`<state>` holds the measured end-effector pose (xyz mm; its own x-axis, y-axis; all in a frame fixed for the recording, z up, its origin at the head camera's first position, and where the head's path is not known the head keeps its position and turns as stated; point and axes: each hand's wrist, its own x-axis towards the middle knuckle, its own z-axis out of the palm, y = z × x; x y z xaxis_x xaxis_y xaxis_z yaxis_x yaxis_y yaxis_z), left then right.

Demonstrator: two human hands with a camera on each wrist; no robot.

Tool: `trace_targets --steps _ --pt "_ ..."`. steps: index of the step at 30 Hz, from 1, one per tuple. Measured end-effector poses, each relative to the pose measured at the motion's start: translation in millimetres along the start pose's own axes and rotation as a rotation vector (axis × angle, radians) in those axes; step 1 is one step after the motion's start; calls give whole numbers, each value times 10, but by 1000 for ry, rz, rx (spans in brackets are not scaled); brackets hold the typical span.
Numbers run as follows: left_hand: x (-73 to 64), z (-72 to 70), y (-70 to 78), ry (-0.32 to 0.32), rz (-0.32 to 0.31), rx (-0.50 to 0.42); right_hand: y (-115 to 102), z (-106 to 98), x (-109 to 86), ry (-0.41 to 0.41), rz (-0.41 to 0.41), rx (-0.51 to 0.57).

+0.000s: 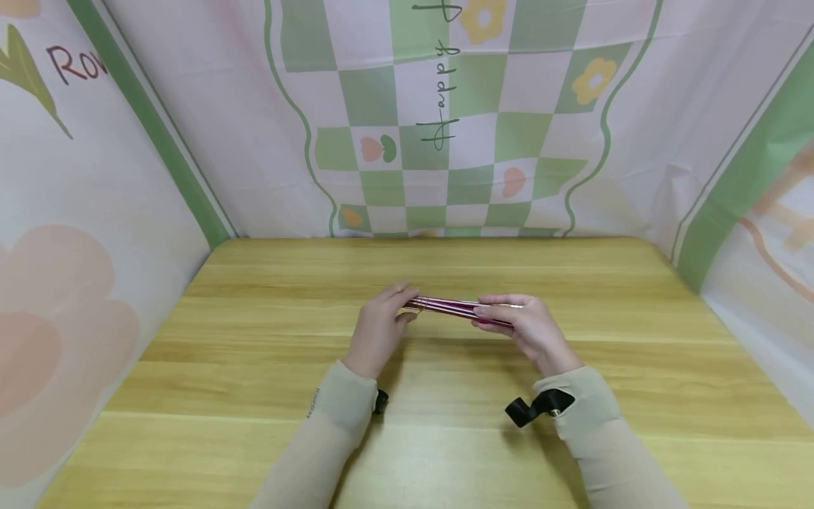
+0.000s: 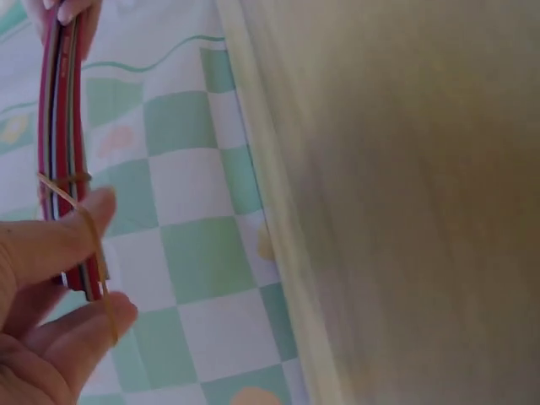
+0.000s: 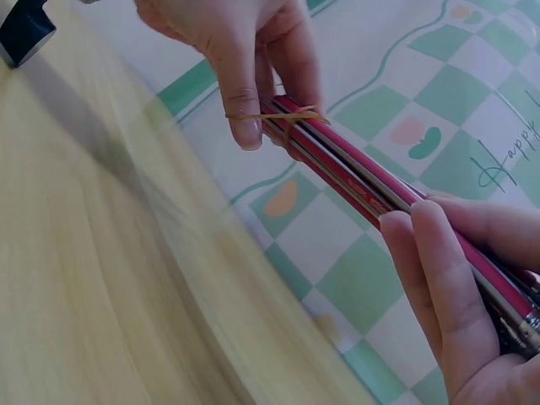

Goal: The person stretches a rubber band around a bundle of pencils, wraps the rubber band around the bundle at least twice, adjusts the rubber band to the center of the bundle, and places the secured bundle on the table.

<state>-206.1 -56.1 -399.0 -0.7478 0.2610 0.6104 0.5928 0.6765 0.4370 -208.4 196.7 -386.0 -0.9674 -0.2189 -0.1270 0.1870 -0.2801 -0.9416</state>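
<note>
A bundle of red and dark-striped pencils (image 1: 445, 306) spans the gap between both hands above the table. My right hand (image 1: 531, 329) grips the bundle near its right end, fingers along one side and thumb opposite; metal ferrules show there in the right wrist view. At the other end, my left hand (image 1: 375, 329) holds a thin tan rubber band (image 2: 95, 236), stretched between its spread, bent fingertips. Part of the band is wound around the pencils, crossing itself close to their left end. The left fingertips sit right around that end.
The wooden table (image 1: 432, 459) lies under both forearms. Behind it hangs a green-and-white checked cloth (image 1: 426, 148), with printed cloth walls at left and right. A black wrist mount (image 1: 540, 406) juts inward from the right sleeve, and a smaller one (image 1: 381, 401) from the left.
</note>
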Motion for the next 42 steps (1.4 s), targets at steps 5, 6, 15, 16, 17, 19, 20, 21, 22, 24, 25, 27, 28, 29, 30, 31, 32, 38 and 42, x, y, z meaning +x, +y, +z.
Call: trace_targets --steps 5,6,15,16,17,19,20,21,22,24,25,27,28,29,30,31,32,38,42 --pt "7 16 -69 -6 18 -100 -50 -31 -17 -15 36 -42" --pt "9 16 -82 -8 29 -125 -63 -41 -22 -21 41 -46" --pt "14 -28 -114 -107 -47 -430 -151 -99 -55 -63 51 -60" --pt "14 -26 -116 -114 -68 -465 -156 -102 -57 -66 52 -59" --pt "15 -23 -120 -118 -84 -497 -162 -104 -59 -69 53 -60" --pt "14 -21 -123 -126 -115 -553 -170 -105 -62 -75 52 -58" --pt "13 -18 -127 -132 -132 -573 -173 -106 -64 -77 52 -60" --pt "13 -18 -129 -141 -151 -594 -175 -107 -65 -80 53 -64" --pt "14 -18 -132 -155 -174 -619 -177 -107 -65 -82 54 -65" --pt "14 -26 -133 -187 -228 -665 -179 -104 -67 -84 56 -68" --pt "16 -32 -132 -203 -252 -685 -180 -103 -68 -86 58 -69" --pt "19 -47 -127 -234 -293 -727 -179 -102 -69 -87 60 -72" --pt "20 -55 -124 -246 -306 -739 -178 -102 -69 -86 61 -72" --pt "21 -61 -121 -255 -308 -742 -176 -100 -69 -86 61 -72" --pt "22 -64 -120 -261 -307 -742 -172 -99 -68 -87 60 -68" --pt "22 -62 -122 -263 -301 -739 -169 -98 -67 -88 60 -66" --pt "23 -57 -124 -264 -297 -738 -166 -98 -67 -89 59 -64" --pt "23 -28 -112 -266 -310 -737 -147 -104 -63 -122 47 -53" --pt "25 -19 -114 -238 -378 -746 -148 -117 -61 -183 12 -21"
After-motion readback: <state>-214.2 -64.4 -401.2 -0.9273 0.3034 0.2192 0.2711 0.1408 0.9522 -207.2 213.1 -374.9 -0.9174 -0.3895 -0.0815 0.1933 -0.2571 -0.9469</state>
